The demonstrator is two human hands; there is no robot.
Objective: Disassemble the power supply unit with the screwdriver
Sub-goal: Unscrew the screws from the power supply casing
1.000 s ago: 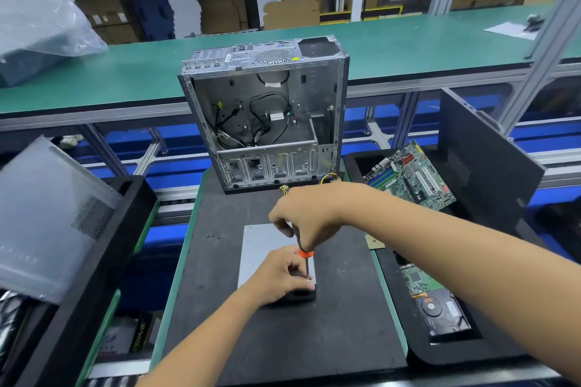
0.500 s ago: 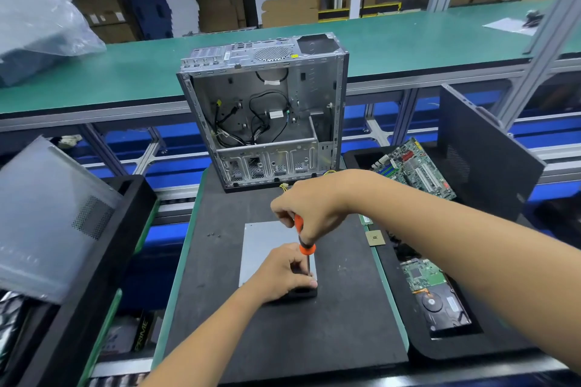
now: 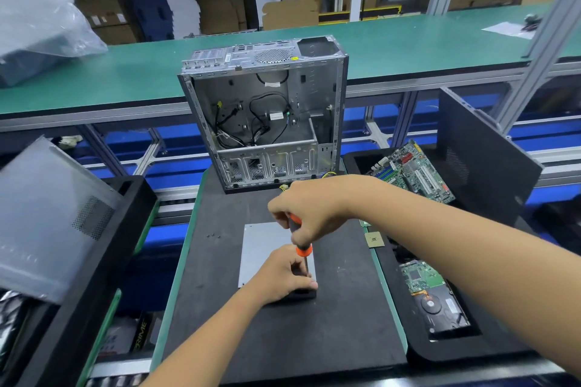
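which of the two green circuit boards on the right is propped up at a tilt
The far motherboard, with long slots, leans tilted in the black bin. The nearer small board lies flat beside the hard drive.

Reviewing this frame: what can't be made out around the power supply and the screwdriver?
Head view only:
- Screwdriver tip and the screw: hidden behind the left hand.
- Screwdriver handle top: covered by the right hand.
- Power supply near corner: under the left hand.
- Two specks on the mat: too small to identify.
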